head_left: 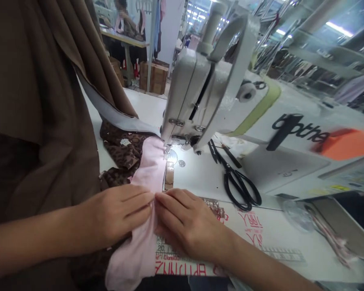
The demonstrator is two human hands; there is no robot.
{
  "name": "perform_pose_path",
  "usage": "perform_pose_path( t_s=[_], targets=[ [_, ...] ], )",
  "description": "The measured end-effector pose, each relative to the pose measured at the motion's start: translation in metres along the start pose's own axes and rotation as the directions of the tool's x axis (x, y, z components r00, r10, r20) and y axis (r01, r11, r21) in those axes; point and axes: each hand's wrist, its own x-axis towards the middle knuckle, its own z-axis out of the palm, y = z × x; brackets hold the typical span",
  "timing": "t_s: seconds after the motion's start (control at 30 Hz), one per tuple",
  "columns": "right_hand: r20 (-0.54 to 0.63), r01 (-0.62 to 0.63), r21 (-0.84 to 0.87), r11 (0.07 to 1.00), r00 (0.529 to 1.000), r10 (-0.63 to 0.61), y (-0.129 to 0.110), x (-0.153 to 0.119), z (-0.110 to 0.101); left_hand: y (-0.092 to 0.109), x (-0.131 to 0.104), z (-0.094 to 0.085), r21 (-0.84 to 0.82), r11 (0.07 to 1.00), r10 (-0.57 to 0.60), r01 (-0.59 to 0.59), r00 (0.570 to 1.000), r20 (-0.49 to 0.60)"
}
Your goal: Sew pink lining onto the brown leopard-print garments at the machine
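Note:
A long strip of pink fabric (153,161) runs from under the needle area of a white sewing machine (185,89) toward me. My left hand (115,210) pinches the strip's edge from the left. My right hand (191,226) pinches the same edge from the right, its fingertips meeting those of the left. Beneath and left of the strip lies dark leopard-print fabric (121,149). The strip's near end hangs toward the table's front edge. The fabric between my fingertips is mostly hidden.
Black scissors (242,186) lie on the machine bed, right of the needle. Brown cloth (42,81) drapes down the left side. Red writing and a ruler (285,254) mark the table. A shallow tray (348,226) sits at right. Another person (127,24) sits at a table behind.

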Motion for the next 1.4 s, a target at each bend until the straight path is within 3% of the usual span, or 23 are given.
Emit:
perform_pose_path(
  t_s=[0.17, 0.43, 0.53, 0.67, 0.77, 0.93, 1.13, 1.3, 1.4],
  targets=[
    [0.034, -0.013, -0.005, 1.0, 0.999, 0.013, 0.001, 0.003, -0.007, 0.003, 0.004, 0.006, 0.045, 0.996, 0.084, -0.081, 0.995, -0.049],
    [0.029, -0.005, -0.068, 0.998, 1.0, 0.007, 0.032, 0.015, -0.002, -0.041, 0.013, 0.011, 0.025, 0.988, 0.154, -0.153, 0.987, -0.033],
    [0.068, -0.01, -0.075, 0.997, 0.998, 0.015, 0.045, 0.019, -0.001, -0.047, 0.017, 0.008, -0.022, 0.979, 0.203, -0.203, 0.979, 0.019],
    [0.03, -0.037, 0.104, 0.994, 0.999, 0.034, 0.057, 0.021, 0.0, -0.041, 0.014, 0.006, -0.083, 0.965, 0.255, -0.248, 0.962, 0.098],
    [-0.074, -0.12, 0.295, 0.948, 0.986, 0.148, 0.063, 0.02, 0.003, -0.035, 0.009, 0.008, -0.036, 0.983, 0.185, -0.183, 0.98, 0.078],
    [-0.095, -0.141, 0.361, 0.922, 0.978, 0.187, 0.067, 0.018, 0.007, -0.031, 0.01, 0.003, 0.047, 0.986, 0.159, -0.163, 0.984, 0.078],
    [-0.09, -0.103, 0.291, 0.951, 0.987, 0.135, 0.067, 0.018, 0.005, -0.033, 0.01, -0.008, -0.043, 0.987, 0.161, -0.156, 0.979, 0.123],
    [-0.054, -0.014, 0.071, 0.997, 0.998, 0.018, 0.064, 0.017, 0.003, -0.028, 0.008, 0.005, -0.03, 0.991, 0.133, -0.131, 0.989, 0.068],
    [0.003, -0.022, -0.073, 0.997, 1.0, 0.023, 0.066, 0.019, 0.003, -0.026, 0.017, 0.012, 0.037, 0.992, 0.119, -0.121, 0.992, 0.048]
  ],
)
